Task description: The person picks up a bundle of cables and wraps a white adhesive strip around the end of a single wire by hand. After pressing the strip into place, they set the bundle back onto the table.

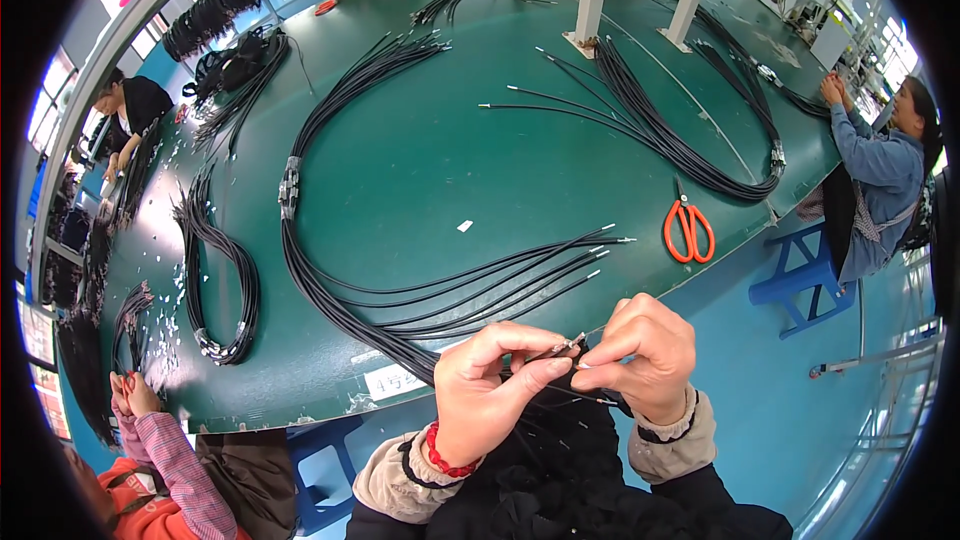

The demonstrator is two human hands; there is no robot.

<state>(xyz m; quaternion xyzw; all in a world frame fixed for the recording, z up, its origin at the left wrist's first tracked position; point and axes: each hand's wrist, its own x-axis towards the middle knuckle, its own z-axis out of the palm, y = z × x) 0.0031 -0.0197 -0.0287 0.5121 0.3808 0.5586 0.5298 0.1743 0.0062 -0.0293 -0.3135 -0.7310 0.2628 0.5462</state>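
My left hand [485, 375], a red braided band at its wrist, pinches the ends of black cables [572, 345] between thumb and index finger just past the table's near edge. My right hand [648, 355] is closed in a pinch close beside these ends. A small pale bit shows at its fingertips, too small to name. A big bundle of black cables [296, 250] curves over the table and runs under my left hand. Several of its loose strands, with silvery tips, fan out in front of my hands. What lies inside my left palm is hidden.
Orange-handled scissors [690, 233] lie on the green table [430, 180] to the right. More cable bundles [640, 120] lie farther back and left. White posts [592, 0] rise from the tabletop. Co-workers sit around it; a blue stool [795, 285] stands at right.
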